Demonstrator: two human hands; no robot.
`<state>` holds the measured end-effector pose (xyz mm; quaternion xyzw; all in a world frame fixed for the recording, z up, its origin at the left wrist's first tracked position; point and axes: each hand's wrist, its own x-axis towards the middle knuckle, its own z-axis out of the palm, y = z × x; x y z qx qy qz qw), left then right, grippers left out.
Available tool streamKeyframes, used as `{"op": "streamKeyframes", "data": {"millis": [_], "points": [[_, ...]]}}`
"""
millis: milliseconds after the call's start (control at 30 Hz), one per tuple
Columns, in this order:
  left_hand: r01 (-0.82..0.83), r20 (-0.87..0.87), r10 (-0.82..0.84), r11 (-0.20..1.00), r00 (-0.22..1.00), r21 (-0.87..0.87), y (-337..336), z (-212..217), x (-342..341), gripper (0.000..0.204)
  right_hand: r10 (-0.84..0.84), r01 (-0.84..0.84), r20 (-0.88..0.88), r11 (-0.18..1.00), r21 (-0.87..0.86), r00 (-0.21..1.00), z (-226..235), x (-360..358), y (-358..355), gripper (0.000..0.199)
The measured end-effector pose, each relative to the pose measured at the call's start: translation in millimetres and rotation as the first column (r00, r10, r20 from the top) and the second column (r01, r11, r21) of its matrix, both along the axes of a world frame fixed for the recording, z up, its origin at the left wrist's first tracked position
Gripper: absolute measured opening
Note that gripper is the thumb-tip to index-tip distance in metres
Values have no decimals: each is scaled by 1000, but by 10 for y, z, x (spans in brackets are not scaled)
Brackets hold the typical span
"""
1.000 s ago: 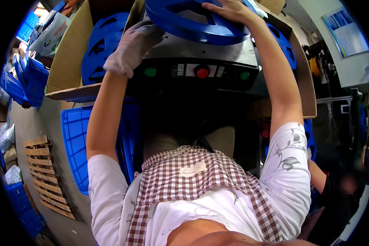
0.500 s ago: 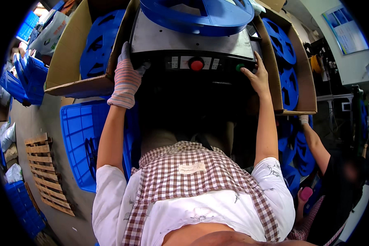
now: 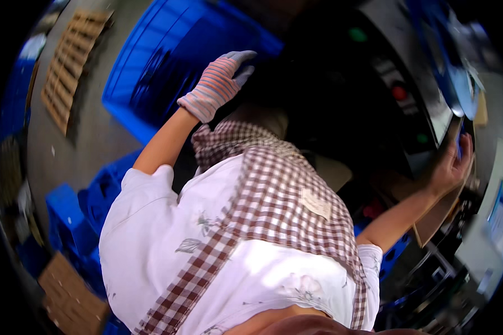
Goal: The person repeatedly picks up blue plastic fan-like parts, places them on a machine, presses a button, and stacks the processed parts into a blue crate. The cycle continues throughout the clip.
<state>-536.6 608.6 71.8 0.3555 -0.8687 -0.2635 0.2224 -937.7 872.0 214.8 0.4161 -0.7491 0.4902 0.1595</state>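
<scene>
The view is tilted hard to one side. My left hand [image 3: 221,84], in a striped work glove, reaches to the dark space under the machine beside a big blue crate [image 3: 162,61]; its fingers are stretched out and hold nothing. My bare right hand [image 3: 451,164] is at the lower corner of the grey control panel [image 3: 425,120], fingers curled on its edge next to a brown cardboard sheet [image 3: 433,223]. The panel carries a red button [image 3: 398,92] and green ones. A blue reel [image 3: 455,72] shows blurred at the machine's top. My checked apron and white shirt fill the middle.
A wooden pallet [image 3: 72,53] lies on the grey floor at upper left. More blue crates [image 3: 72,220] and a cardboard piece [image 3: 70,290] sit at lower left. Dark machine frames [image 3: 441,268] crowd the lower right.
The view has swung and tilted strongly, so the machine now sits at the right. My left hand left the panel's side and dropped toward the blue crate. My right hand stays at the panel's corner.
</scene>
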Motion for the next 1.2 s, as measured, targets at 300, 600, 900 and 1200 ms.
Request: {"op": "streamKeyframes", "data": {"millis": [300,600,900,1200], "points": [[-573,788,241,802,566,167,39,-1784,1577,63,103,174,-526,877,449,844,626,-198,-916,43],[-634,782,270,748,562,197,-232,-2187,1499,66,146,132,-393,790,599,908,725,-885,-739,46],[-606,767,196,739,611,294,-399,-2914,1670,64,110,267,-603,824,500,790,504,-482,-1128,37],[-739,667,416,597,618,312,-1289,-2288,3064,49,94,-13,-137,865,501,986,181,-1923,-686,37]]}}
